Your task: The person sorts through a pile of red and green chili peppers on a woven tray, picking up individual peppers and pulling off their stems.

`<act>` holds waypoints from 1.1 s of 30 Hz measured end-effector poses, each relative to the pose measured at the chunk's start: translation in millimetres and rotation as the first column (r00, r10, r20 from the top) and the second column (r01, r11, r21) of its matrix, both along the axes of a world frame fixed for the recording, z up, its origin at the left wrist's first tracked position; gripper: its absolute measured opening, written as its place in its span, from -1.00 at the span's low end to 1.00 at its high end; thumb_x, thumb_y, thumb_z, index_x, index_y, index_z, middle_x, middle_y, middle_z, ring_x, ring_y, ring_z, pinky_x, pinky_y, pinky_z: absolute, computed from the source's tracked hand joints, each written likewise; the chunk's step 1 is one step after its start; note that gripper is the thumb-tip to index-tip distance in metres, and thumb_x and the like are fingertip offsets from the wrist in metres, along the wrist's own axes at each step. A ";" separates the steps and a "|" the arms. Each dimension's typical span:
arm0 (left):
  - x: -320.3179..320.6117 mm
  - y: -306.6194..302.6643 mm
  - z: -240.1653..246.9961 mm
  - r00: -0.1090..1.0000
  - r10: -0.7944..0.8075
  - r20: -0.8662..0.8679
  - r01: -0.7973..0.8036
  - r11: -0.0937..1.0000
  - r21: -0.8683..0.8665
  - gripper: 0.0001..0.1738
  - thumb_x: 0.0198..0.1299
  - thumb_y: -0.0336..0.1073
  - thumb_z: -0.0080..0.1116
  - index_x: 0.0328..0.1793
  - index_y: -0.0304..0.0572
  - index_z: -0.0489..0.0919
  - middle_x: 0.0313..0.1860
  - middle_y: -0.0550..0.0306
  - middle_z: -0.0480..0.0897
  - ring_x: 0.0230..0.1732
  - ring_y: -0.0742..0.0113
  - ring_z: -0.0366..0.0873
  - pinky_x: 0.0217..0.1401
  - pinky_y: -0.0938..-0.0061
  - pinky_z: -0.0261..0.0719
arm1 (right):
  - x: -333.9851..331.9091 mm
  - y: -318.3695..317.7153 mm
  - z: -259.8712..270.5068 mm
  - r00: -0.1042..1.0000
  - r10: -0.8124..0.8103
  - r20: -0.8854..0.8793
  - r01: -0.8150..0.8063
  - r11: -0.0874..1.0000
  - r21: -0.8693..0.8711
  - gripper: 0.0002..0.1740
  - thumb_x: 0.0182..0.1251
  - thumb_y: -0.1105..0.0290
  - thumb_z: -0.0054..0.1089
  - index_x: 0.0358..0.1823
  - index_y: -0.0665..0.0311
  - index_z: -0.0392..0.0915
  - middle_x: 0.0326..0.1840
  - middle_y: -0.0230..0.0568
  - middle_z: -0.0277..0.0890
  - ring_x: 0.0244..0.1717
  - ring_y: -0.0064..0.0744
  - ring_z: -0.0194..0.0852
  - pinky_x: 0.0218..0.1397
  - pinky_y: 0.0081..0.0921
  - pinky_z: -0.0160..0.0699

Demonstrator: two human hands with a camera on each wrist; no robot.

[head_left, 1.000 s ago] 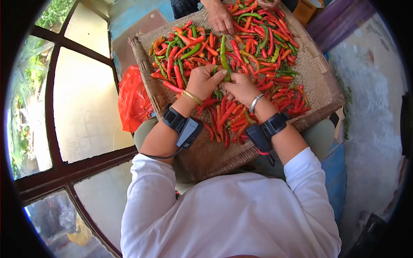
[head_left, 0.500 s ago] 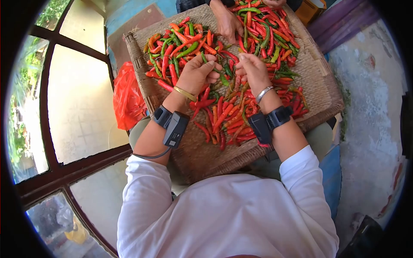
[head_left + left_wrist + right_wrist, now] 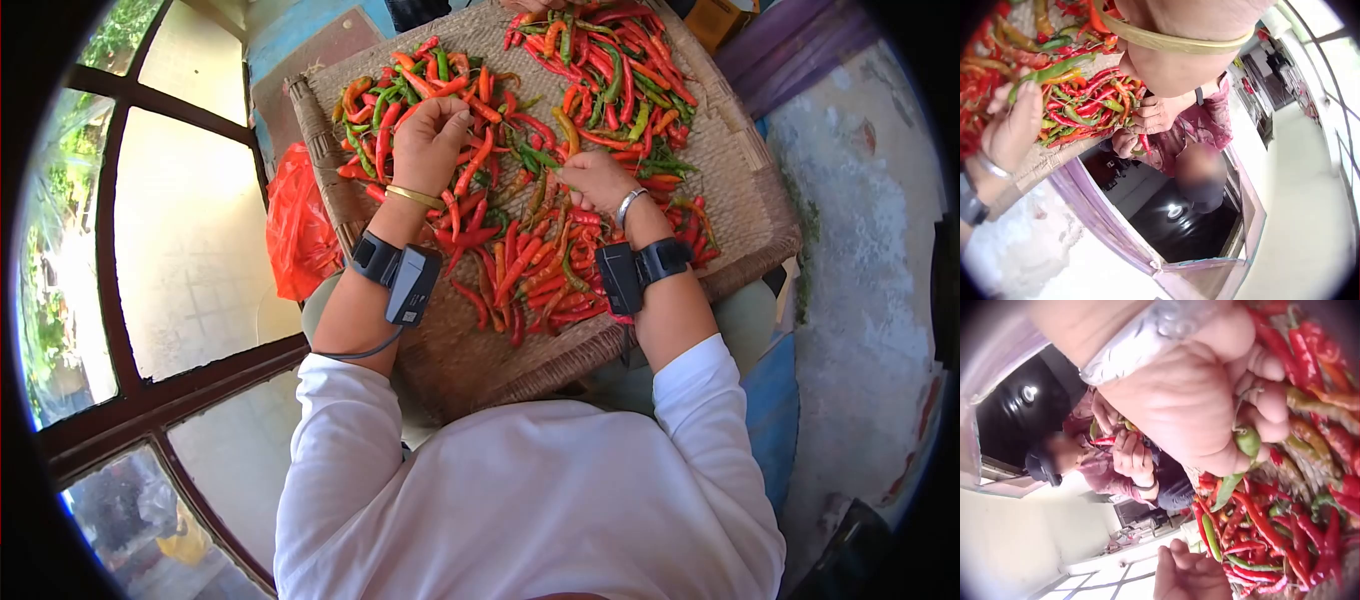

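Note:
My right hand [image 3: 597, 182] pinches a green chili pepper [image 3: 540, 157] over the middle of the pile. In the right wrist view the stem of this green chili [image 3: 1247, 441] lies within the curled fingers, and its tip points down at the red chilies. My left hand [image 3: 428, 148] is loosely curled above the left heap of red, orange and green chilies [image 3: 384, 140]. Nothing shows in that left hand [image 3: 1190, 575] in the right wrist view. More red chilies [image 3: 520, 265] lie between my forearms on the woven tray [image 3: 745, 195].
Across the tray a person in a patterned top [image 3: 1210, 128] handles a red chili [image 3: 1145, 143] near the far heap [image 3: 620, 65]. A red plastic bag [image 3: 298, 225] is beside the tray at left, along the window frame [image 3: 120, 200]. A purple curtain [image 3: 800, 45] hangs at the far right.
My hands have moved apart, the left going left over its heap, the right drawing rightward and nearer with a green chili. The other person's hand has drawn back toward the far edge.

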State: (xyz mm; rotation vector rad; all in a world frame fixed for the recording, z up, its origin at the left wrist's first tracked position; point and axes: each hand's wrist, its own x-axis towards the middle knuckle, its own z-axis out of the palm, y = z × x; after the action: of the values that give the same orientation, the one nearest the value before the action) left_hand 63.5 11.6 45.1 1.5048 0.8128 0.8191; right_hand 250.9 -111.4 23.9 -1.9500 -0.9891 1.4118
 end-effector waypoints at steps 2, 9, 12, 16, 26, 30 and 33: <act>-3.4 7.2 0.5 0.965 0.090 -0.245 0.014 0.920 0.391 -0.82 0.07 -0.33 0.07 -0.20 -0.19 0.49 -0.37 0.17 0.57 -0.43 0.36 0.48 -0.38 0.53 0.45 | 9.9 -1.4 0.9 0.996 -0.078 -0.039 0.079 0.997 0.016 -0.63 0.22 0.20 -0.02 -0.15 0.40 0.44 -0.51 -0.23 0.49 -0.56 -0.59 0.43 -0.60 -0.61 0.37; -4.1 18.8 -9.6 0.662 0.504 -0.555 0.337 0.461 0.821 -0.69 -0.13 -0.27 0.15 -0.17 -0.10 0.51 -0.27 0.14 0.54 -0.19 0.15 0.43 -0.15 0.35 0.43 | -1.8 -2.3 -3.3 0.883 -0.465 -0.060 0.438 0.772 0.460 -0.58 0.23 0.27 0.01 0.07 0.33 0.34 -0.25 -0.19 0.52 -0.34 -0.51 0.50 -0.40 -0.55 0.50; -2.5 25.0 -11.6 0.569 0.554 -0.608 0.399 0.460 0.793 -0.71 -0.12 -0.25 0.13 -0.20 -0.11 0.51 -0.27 0.14 0.54 -0.19 0.16 0.43 -0.15 0.35 0.44 | -17.5 -0.7 -16.7 0.965 -0.235 0.114 0.156 0.870 0.468 -0.71 0.19 0.28 0.03 -0.15 0.31 0.49 -0.35 -0.19 0.55 -0.38 -0.40 0.52 -0.32 -0.47 0.48; -2.6 30.1 -16.1 0.505 0.553 -0.662 0.452 0.484 0.749 -0.73 -0.09 -0.22 0.11 -0.23 -0.12 0.51 -0.26 0.12 0.54 -0.17 0.16 0.44 -0.16 0.36 0.45 | -37.0 0.3 -25.5 0.951 -0.098 0.294 -0.053 0.883 0.467 -0.75 0.20 0.33 0.01 -0.18 0.32 0.50 -0.50 -0.29 0.51 -0.52 -0.54 0.46 -0.43 -0.57 0.42; 1.2 -4.4 2.5 0.634 0.313 -0.707 0.487 0.549 0.679 -0.71 -0.08 -0.09 0.14 -0.32 -0.10 0.57 -0.36 0.10 0.55 -0.20 0.17 0.48 -0.20 0.36 0.47 | -45.5 1.1 -25.4 0.981 -0.196 0.006 0.172 0.874 0.454 -0.70 0.17 0.22 0.05 -0.18 0.29 0.49 -0.49 -0.26 0.52 -0.47 -0.42 0.49 -0.43 -0.53 0.44; 3.6 -34.3 6.0 0.748 0.062 -0.661 0.506 0.590 0.629 -0.66 -0.06 -0.01 0.10 -0.42 -0.16 0.54 -0.54 0.05 0.54 -0.42 0.12 0.53 -0.43 0.29 0.49 | -49.1 2.5 -15.5 0.813 -0.235 -0.533 0.419 0.871 0.255 -0.68 0.22 0.20 0.03 -0.14 0.29 0.42 -0.54 -0.37 0.45 -0.61 -0.62 0.37 -0.62 -0.72 0.31; 4.6 -38.7 -1.3 0.703 0.023 -0.711 0.567 0.586 0.579 -0.65 -0.03 -0.01 0.08 -0.41 -0.16 0.54 -0.54 0.04 0.54 -0.43 0.10 0.53 -0.44 0.28 0.48 | -47.2 2.2 -20.9 0.692 -0.205 -0.692 0.444 0.877 0.185 -0.77 0.21 0.22 0.04 -0.27 0.24 0.43 -0.58 -0.37 0.42 -0.68 -0.66 0.29 -0.69 -0.72 0.22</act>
State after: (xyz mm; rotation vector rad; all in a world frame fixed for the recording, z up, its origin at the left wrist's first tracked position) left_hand 68.1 -27.2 43.8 2.7570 0.6718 0.3293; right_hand 203.6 -109.2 3.0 -1.1432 -0.4619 1.4311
